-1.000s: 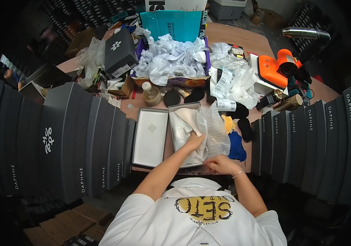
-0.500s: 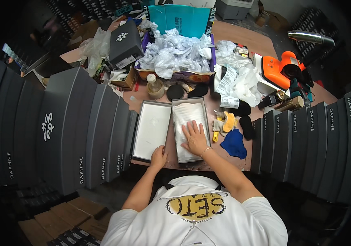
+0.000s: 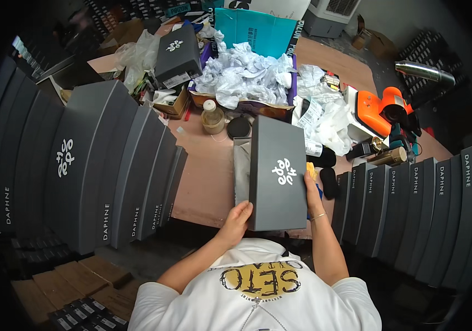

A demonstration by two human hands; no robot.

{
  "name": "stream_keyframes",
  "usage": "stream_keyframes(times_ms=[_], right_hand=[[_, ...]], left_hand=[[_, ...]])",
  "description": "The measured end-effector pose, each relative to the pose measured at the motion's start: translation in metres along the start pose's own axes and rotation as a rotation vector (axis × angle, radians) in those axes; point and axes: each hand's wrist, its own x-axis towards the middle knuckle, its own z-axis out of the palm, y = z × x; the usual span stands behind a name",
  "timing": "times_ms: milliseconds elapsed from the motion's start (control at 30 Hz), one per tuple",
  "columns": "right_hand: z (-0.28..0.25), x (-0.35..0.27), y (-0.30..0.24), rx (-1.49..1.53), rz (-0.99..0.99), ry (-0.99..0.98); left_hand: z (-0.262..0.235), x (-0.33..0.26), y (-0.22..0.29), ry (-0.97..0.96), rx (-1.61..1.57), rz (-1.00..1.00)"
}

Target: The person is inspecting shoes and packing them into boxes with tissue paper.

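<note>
A dark grey shoebox lid (image 3: 278, 204), with a white mark on its top, hangs tilted over the open box base (image 3: 240, 142). Only the base's left strip shows, with pale tissue paper (image 3: 241, 171) inside; the rest lies hidden beneath the lid. My left hand (image 3: 237, 222) grips the lid at its near left corner, fingers closed. Along the right edge, my right hand (image 3: 312, 193) holds it too, its fingers partly hidden behind the side.
Stacked grey shoeboxes stand at left (image 3: 90, 165) and right (image 3: 412, 193). Beyond the lid are a bottle (image 3: 212, 118), a round black pad (image 3: 239, 127) and a carton of crumpled paper (image 3: 247, 74). An orange device (image 3: 373, 113) sits at the far right.
The lid has left its place on the table beside the base, turned over and moved right above the base. My right hand has gone from the tissue paper to the lid's right edge.
</note>
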Motion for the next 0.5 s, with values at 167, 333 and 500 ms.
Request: stream_keyframes(times_ms=[167,333,500], right_hand=[[-0.013,0.021,0.048,-0.586,-0.133,0.084],[0.049,0.059,0.069,-0.904,-0.436,0.325],[0.036,0.064,0.08,-0.639,-0.134,0.201]], left_hand=[[-0.049,0.028,-0.04,0.198,0.794,0.141],[-0.083,0.05,-0.036,0.397,0.699,0.191],[-0.093,0.061,-0.027,0.211,0.525,-0.167]])
